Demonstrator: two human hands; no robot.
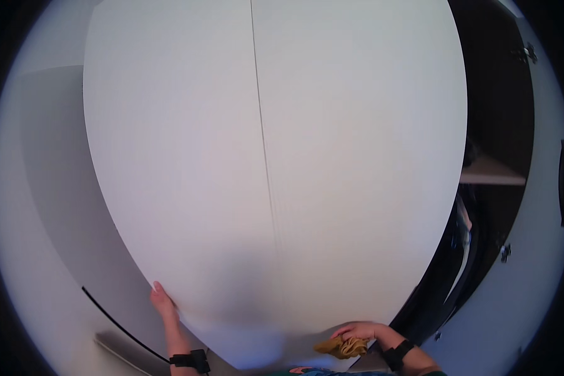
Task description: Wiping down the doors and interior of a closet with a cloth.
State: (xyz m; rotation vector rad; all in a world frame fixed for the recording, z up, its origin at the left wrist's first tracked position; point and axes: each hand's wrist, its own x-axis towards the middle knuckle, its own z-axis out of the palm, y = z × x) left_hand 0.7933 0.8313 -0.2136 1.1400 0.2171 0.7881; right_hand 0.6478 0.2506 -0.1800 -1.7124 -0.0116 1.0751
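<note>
A tall white door panel (348, 155) fills the middle of the view, with a thin dark vertical seam running down it. At its lower left edge, my left hand (162, 301) grips the rim, and some of its fingers are hidden. My right hand (357, 330) holds a crumpled mustard-yellow cloth (344, 348) close to the lower right part of the white surface. Whether the cloth touches the panel I cannot tell. A soft shadow falls on the panel between my hands.
On the right is a dark wardrobe interior (496, 108) with a pale shelf (493, 171) and hanging clothes (465, 249). Metal hinges (506, 253) line the open door (543, 197) beyond it. A grey-white wall (51, 155) and a black strip (117, 320) lie at left.
</note>
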